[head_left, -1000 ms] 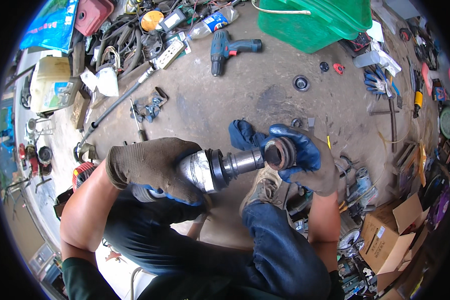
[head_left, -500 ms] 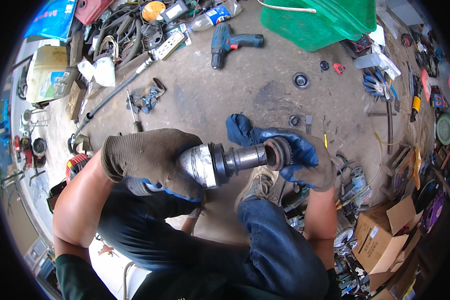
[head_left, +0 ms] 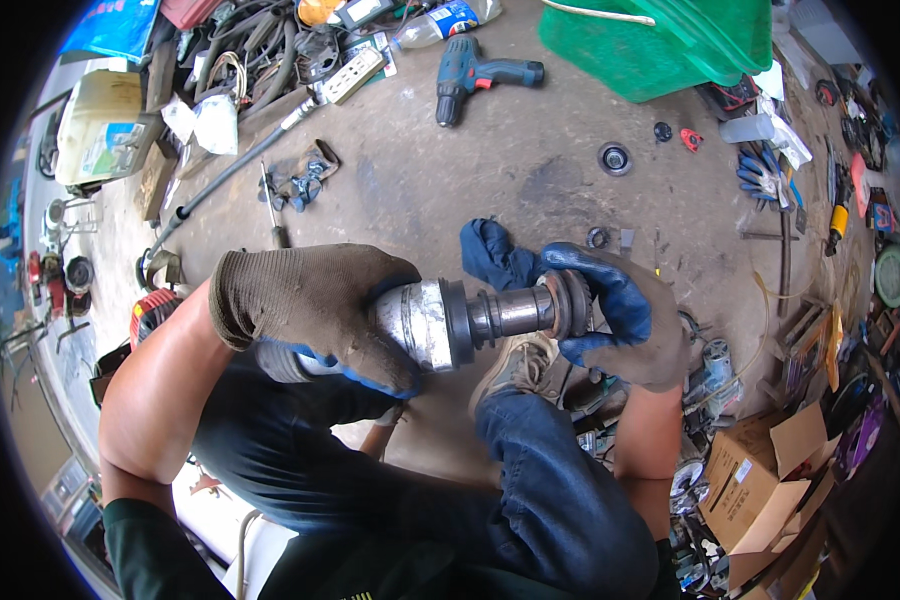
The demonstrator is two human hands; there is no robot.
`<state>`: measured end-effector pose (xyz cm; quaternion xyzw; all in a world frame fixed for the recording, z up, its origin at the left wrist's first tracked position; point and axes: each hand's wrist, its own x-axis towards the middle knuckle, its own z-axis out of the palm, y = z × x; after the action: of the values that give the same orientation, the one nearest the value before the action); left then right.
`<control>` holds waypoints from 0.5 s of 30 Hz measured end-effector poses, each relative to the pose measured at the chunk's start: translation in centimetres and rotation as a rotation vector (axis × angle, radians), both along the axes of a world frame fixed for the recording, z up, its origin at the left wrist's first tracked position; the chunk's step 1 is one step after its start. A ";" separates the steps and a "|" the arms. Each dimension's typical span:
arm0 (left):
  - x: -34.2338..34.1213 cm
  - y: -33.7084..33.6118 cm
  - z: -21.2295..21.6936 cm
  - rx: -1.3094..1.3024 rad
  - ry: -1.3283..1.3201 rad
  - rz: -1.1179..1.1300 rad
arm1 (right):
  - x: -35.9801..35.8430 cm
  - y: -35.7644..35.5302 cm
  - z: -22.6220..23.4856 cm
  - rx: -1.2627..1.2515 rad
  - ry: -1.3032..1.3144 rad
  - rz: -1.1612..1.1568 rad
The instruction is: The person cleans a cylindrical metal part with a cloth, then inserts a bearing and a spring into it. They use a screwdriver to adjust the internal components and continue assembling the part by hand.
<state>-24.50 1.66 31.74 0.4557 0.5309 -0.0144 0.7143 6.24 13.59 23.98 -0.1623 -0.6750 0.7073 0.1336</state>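
Note:
My left hand (head_left: 320, 315), in a brown glove with a blue palm, wraps round a silver cylindrical metal housing (head_left: 422, 325). A stepped steel shaft (head_left: 510, 313) sticks out of it to the right, with a dark collar at its base. At the shaft's far end, my right hand (head_left: 635, 318), gloved alike, pinches a dark, rusty toothed ring (head_left: 568, 303) between thumb and fingers. The ring sits at the shaft tip, roughly in line with it; how far it is over the tip is hidden. Just beyond my hands lies a dark blue cloth (head_left: 498, 255).
A cordless drill (head_left: 475, 78), a green crate (head_left: 650, 50) and a black round part (head_left: 615, 158) are on the concrete floor ahead. Hoses and a power strip (head_left: 354, 76) crowd the far left. A cardboard box (head_left: 755, 485) stands at right, near scattered tools.
The toothed ring, tilted with its opening showing beside the shaft tip before, now lines up with the shaft end. Both hands have shifted slightly right in view.

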 end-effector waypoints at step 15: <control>0.1 -0.5 -0.3 -0.013 -0.078 0.087 | -0.7 1.3 1.3 0.061 0.008 0.125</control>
<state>-24.43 1.12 31.45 0.4277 0.5219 0.0312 0.7374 5.52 14.91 25.32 -0.1131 -0.7043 0.6941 0.0968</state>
